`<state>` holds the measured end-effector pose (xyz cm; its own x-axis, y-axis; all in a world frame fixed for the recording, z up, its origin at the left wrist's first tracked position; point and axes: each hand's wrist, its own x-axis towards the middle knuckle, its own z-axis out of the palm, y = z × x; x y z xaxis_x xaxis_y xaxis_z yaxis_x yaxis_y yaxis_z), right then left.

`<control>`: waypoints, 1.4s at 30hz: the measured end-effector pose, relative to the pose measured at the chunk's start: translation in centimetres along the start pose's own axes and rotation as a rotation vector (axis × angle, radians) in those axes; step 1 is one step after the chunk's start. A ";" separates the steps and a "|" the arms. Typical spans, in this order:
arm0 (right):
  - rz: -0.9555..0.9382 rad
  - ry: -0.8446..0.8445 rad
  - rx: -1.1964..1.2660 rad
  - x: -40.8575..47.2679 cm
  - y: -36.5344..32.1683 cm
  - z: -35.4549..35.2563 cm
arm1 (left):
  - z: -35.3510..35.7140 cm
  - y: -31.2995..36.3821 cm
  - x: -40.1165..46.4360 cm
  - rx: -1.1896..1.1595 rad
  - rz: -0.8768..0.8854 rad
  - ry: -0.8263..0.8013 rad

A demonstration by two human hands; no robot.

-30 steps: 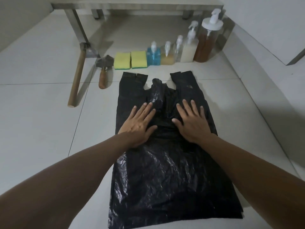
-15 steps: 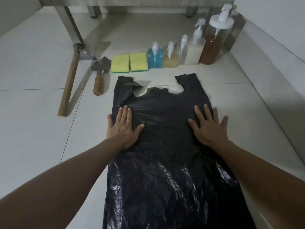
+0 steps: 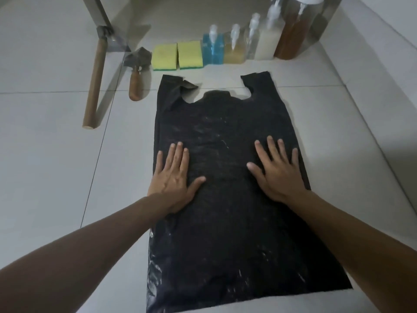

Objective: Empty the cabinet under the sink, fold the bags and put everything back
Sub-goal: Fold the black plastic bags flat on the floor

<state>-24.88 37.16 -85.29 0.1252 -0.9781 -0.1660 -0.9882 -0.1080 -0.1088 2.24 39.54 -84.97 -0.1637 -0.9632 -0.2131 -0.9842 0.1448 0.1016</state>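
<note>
Pressing flat on the black plastic bag [image 3: 225, 199], the left hand [image 3: 173, 177] and right hand [image 3: 277, 172] lie open, gripping nothing. It sits on the tiled floor [image 3: 45, 177], long axis running away from the person, handles toward the sponges [image 3: 177, 55] and bottles [image 3: 248, 41]. Thin, limp and likely slippery, it is best pinched at its side edges.

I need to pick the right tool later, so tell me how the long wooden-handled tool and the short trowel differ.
The long-handled tool has a much longer, paler handle; the trowel has a short, darker, rounded one. The long tool's metal head sits against the steel table leg; the trowel's pointed grey blade lies beside the yellow sponges. Both lie flat on the tiled floor, heads pointing away.
</note>
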 end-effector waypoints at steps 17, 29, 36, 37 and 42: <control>-0.113 0.101 0.189 -14.6 6.6 -2.8 | 1.8 -2.4 -12.9 -0.128 0.277 0.183; -0.552 0.044 0.038 -19.5 6.9 1.0 | 0.6 -5.6 -12.3 -0.182 0.495 0.112; -0.348 0.019 0.370 -17.4 3.9 -4.6 | 0.7 -5.1 -11.1 -0.255 0.288 0.067; -0.316 -0.035 0.427 -17.0 3.7 -6.2 | 0.3 -4.8 -10.8 -0.252 0.247 0.048; -0.286 -0.216 0.650 -13.7 3.7 -13.6 | -1.8 -4.7 -8.3 -0.355 0.155 -0.077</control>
<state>-31.44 47.80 -70.10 0.4505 -0.8636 -0.2262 -0.6712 -0.1606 -0.7236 8.30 46.47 -81.90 -0.3265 -0.9144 -0.2393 -0.8653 0.1874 0.4648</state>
